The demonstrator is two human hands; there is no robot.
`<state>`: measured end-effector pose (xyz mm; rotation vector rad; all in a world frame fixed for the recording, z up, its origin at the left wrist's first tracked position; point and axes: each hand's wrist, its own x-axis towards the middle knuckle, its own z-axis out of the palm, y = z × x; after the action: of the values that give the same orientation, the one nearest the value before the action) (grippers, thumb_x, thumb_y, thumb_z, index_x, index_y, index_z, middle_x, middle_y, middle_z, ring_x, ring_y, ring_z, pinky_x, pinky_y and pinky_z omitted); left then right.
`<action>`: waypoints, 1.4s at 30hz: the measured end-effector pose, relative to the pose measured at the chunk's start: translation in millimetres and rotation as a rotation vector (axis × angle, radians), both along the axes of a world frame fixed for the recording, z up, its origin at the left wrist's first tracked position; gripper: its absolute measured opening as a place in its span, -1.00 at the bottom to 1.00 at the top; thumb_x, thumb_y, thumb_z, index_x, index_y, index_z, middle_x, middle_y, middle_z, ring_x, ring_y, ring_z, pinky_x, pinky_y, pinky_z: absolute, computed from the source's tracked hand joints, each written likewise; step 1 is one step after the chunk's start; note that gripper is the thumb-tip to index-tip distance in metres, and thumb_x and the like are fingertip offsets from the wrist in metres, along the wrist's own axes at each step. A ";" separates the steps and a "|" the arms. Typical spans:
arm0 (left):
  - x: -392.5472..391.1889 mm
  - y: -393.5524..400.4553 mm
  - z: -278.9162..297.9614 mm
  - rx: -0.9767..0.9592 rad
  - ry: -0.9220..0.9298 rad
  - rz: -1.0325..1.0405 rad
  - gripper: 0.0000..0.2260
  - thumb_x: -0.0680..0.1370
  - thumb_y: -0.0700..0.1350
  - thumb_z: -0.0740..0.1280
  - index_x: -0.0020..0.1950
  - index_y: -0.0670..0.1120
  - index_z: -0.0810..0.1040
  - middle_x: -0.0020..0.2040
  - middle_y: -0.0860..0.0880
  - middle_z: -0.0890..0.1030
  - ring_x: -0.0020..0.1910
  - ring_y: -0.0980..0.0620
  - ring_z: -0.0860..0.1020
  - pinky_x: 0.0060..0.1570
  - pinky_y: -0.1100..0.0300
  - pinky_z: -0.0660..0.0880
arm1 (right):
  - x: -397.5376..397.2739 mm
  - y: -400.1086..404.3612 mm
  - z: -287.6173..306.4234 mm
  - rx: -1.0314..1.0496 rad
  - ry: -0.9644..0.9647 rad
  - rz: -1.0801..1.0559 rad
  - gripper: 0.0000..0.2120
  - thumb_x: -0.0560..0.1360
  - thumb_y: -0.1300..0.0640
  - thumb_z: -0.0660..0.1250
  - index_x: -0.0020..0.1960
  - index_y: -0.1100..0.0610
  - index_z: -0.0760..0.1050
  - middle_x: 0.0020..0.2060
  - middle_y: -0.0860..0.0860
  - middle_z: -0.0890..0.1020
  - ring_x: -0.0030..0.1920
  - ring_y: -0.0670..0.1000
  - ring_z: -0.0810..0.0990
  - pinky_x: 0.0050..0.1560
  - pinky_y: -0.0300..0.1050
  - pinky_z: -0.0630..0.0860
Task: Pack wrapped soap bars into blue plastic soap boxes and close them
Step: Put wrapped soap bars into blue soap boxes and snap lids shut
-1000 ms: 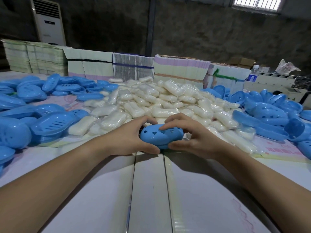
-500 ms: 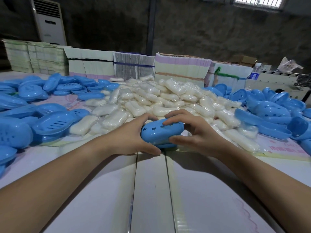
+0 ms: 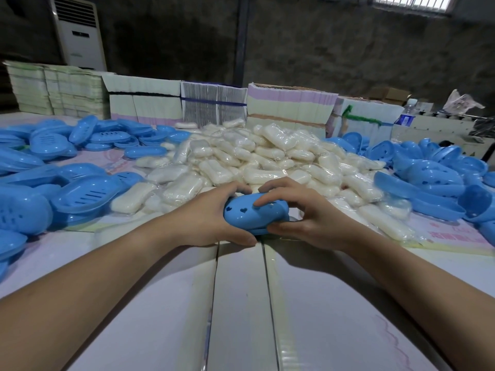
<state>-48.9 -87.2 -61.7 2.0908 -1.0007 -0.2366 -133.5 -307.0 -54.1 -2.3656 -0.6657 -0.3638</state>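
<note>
step in hand: closing one blue oval plastic soap box (image 3: 255, 216) with heart-shaped holes in its lid; it looks like the lid is being pressed onto its base, judging by both hands clamped over it.
box location: centre of the frame, at the near edge of the soap pile, low over the pale table (image 3: 241, 303); whether it rests on the table i cannot tell.
left hand (image 3: 206, 218): grip closed round the left end of the box, fingers over the top, thumb under the near edge.
right hand (image 3: 302, 214): grip closed on the right end, fingers (image 3: 270, 200) pressing on the lid, thumb along the lower seam.
soap inside: hidden; the seam at the lower right is partly covered, so i cannot tell if it is fully shut.
supply: a heap of white soap bars in clear wrap (image 3: 267, 162) just behind the hands, mid-frame.
empty parts: loose blue box halves (image 3: 88, 194) at the left of the frame and more blue halves (image 3: 434, 178) at the right.
next move: likely an even squeeze along the seam until it seats, then setting the box aside and reaching for a fresh base and bar.
risk: uneven pressure may leave one end unseated.
</note>
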 end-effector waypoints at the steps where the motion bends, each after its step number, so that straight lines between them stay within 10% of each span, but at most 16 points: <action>1: 0.0 -0.1 0.2 0.015 -0.010 0.007 -0.34 0.20 0.13 0.60 0.24 0.26 0.44 0.09 0.15 0.57 -0.05 0.18 0.62 0.01 0.09 0.63 | 0.0 -0.7 0.5 -0.003 0.022 -0.004 -0.62 0.44 0.34 0.47 0.22 0.15 0.56 0.21 0.10 0.48 0.24 0.03 0.48 0.24 0.00 0.48; 20: -3.2 1.8 0.9 0.038 -0.118 -0.010 -0.59 0.45 0.34 0.24 0.25 0.24 0.48 0.03 0.16 0.62 -0.02 0.16 0.58 0.06 0.03 0.56 | -5.5 -9.9 6.0 0.047 0.094 -0.113 -0.49 0.46 0.29 0.46 0.37 0.12 0.46 0.22 -0.05 0.55 0.20 0.00 0.57 0.18 0.03 0.56; 28: -2.4 2.3 0.0 -0.072 -0.296 0.026 -0.65 0.47 -0.05 0.51 0.22 0.07 0.53 0.05 0.12 0.61 0.01 0.18 0.56 0.01 0.10 0.55 | -7.2 -5.1 9.4 0.057 0.130 -0.185 -0.49 0.46 0.23 0.48 0.37 0.07 0.44 0.14 0.00 0.58 -0.04 0.23 0.61 -0.02 0.07 0.59; 36: 0.2 -0.9 -0.5 -0.233 -0.266 0.100 -0.68 0.46 -0.03 0.52 0.17 0.11 0.55 -0.01 0.21 0.62 -0.03 0.28 0.56 -0.22 0.50 0.43 | -5.5 -3.8 12.9 -0.013 0.001 -0.287 -0.63 0.45 0.10 0.50 0.21 0.05 0.50 0.00 -0.15 0.60 -0.03 0.02 0.60 0.03 0.07 0.55; 42: -5.8 2.8 5.8 -0.241 -0.451 0.037 -0.65 0.45 0.02 0.52 0.18 0.14 0.53 0.04 0.26 0.57 0.08 0.22 0.48 -0.02 0.32 0.38 | -5.2 -8.3 11.8 0.255 0.233 -0.155 -0.48 0.37 -0.25 0.37 0.30 -0.16 0.46 0.14 -0.07 0.58 0.12 0.01 0.60 0.14 -0.02 0.56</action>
<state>-54.6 -84.4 -55.9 1.9748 -1.1812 0.3751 -138.8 -315.2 -42.3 -2.1752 -0.3089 -0.2196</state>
